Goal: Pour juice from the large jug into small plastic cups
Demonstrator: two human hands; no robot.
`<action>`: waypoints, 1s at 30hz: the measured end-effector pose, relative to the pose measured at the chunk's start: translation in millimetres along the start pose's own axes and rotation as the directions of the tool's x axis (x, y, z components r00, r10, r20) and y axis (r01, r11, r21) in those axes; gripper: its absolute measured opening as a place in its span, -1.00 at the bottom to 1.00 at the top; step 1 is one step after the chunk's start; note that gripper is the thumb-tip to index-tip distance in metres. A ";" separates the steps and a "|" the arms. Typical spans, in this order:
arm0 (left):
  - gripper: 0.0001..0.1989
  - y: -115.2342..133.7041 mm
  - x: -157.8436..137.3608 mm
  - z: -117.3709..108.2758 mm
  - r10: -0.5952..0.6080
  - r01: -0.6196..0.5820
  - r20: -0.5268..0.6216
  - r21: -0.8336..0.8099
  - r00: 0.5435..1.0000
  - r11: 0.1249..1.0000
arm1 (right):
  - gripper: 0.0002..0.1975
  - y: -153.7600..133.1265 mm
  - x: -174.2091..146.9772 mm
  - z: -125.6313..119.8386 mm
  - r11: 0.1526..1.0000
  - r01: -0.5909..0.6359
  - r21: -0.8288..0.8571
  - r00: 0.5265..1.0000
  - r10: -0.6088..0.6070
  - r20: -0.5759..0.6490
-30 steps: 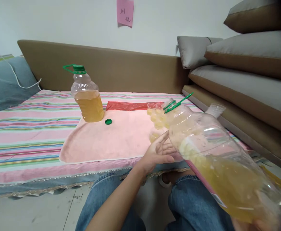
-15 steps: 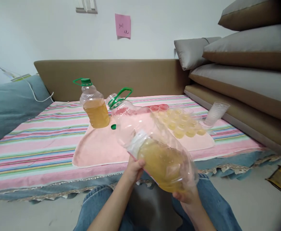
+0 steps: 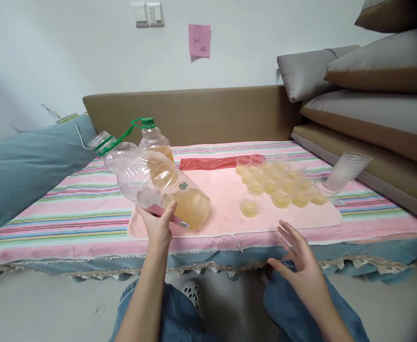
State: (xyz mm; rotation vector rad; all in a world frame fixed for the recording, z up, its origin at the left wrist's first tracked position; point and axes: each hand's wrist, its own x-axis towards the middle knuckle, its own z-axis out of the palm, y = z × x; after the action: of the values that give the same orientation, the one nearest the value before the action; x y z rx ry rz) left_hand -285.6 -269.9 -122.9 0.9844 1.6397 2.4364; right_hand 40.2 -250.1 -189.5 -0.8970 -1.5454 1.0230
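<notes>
My left hand grips a large clear plastic bottle from below. The bottle leans to the left, its uncapped neck with a green handle pointing up and left, and yellow liquid gathered at its base end. My right hand is empty, fingers spread, in front of the cloth's near edge. Closest to it stands a single cup of yellow liquid. Several more filled clear cups stand grouped behind and to the right. A second bottle, with a green cap on, stands upright, partly hidden behind the held one.
A pink cloth lies on the striped sheet. A red plastic bag lies at the back. A tilted stack of clear cups is at the right, beside piled cushions. A blue bolster is at the left.
The bottle has moved left, away from my lap. My right hand has let go of its base and opened. The view has shifted, and the single cup and red bag now show.
</notes>
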 end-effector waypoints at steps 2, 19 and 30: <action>0.03 -6.8 13.7 -0.5 0.067 -0.054 -0.091 0.132 0.994 0.990 | -0.32 3.6 -5.3 -16.8 0.994 -0.012 -0.105 0.996 0.002 -0.091; 0.33 -21.8 43.6 14.5 0.162 -0.014 -0.149 0.692 0.976 0.722 | -0.40 21.0 -17.8 -62.6 0.785 0.040 -0.619 0.957 -0.207 -0.202; -0.20 -6.2 -35.4 58.4 0.339 -0.450 0.319 0.401 0.885 0.798 | -0.28 52.4 -33.4 -105.0 0.642 -0.139 -0.754 0.975 -0.045 -0.219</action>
State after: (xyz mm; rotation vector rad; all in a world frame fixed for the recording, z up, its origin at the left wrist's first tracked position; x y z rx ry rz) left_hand -228.7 -232.6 -131.2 1.7755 2.1612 2.0362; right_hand 151.7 -244.9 -238.7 -1.5856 -1.7804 0.2165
